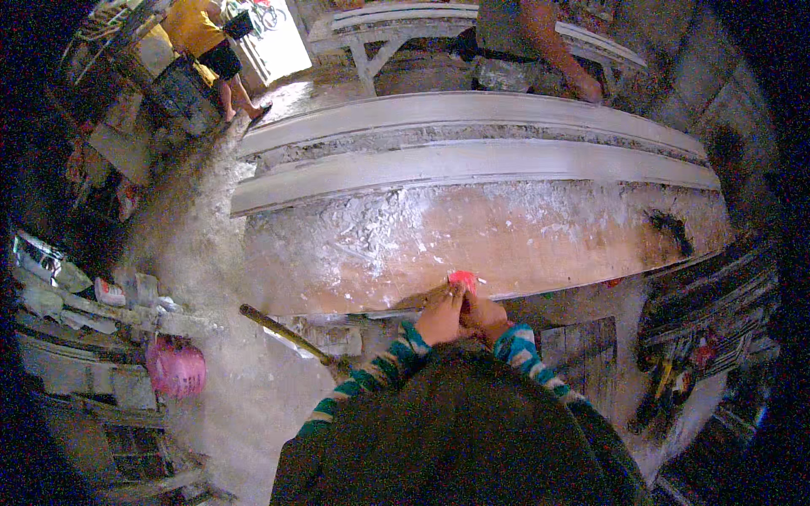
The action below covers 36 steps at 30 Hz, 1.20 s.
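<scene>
Close together at the near edge of the worktable, my left hand and my right hand meet with their fingers closed around a small bright red thing. It sticks out beyond my fingertips, and a short pale end shows at its right side. My hands hide most of it, so its kind does not show. Behind it the brown tabletop is strewn with white flakes and dust. Two long pale boards lie across the far part of the table.
Beyond the boards, another person's hand rests near the far board. A person in a yellow top stands by the bright doorway. A wooden stick leans left of my arms, with a pink bucket farther left. A dark clump lies at the table's right.
</scene>
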Tool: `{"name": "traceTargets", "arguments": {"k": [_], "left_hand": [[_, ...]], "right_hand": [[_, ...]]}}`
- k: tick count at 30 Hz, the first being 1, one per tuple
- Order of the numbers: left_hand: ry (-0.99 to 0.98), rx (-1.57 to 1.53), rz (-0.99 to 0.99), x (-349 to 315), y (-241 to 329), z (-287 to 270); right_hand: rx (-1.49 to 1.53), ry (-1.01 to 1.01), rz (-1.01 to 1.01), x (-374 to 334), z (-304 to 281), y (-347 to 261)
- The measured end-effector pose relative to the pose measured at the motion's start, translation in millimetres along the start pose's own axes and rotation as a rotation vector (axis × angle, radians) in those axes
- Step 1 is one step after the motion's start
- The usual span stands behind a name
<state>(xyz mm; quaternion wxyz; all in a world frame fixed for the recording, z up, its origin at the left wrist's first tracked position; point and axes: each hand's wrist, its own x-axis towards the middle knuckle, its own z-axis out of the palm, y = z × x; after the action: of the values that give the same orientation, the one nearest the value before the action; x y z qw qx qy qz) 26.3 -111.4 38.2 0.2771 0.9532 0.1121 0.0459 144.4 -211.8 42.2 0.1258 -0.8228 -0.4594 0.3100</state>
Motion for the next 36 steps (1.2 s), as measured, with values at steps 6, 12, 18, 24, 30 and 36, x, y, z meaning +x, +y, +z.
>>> {"name": "traceTargets", "arguments": {"k": [6, 12, 18, 24, 30, 36], "left_hand": [[-0.192, -0.112, -0.088, -1.9, 14.7, 0.0], [-0.036, -0.051, -0.066, 5.5, 13.3, -1.9], [-0.137, -0.133, -0.065, 2.2, 59.7, -7.2], [-0.061, -0.147, -0.047, 23.7, 60.4, 10.0], [-0.009, -0.056, -0.079, 22.0, 47.5, 4.2], [0.114, 0.018, -0.105, 2.3, 29.7, 9.4]], "right_hand": [[-0.138, -0.133, 0.137, -12.9, -6.4, 3.6], [-0.162, -0.008, 0.013, -3.0, -7.1, 10.8], [-0.102, -0.067, 0.094, -39.7, -21.7, 35.3], [-0.046, 0.030, 0.028, -32.4, -22.7, 56.0], [0.039, -0.042, -0.172, -1.1, -15.3, 60.9], [-0.120, -0.072, -0.113, 12.4, -9.2, 27.9]]}}
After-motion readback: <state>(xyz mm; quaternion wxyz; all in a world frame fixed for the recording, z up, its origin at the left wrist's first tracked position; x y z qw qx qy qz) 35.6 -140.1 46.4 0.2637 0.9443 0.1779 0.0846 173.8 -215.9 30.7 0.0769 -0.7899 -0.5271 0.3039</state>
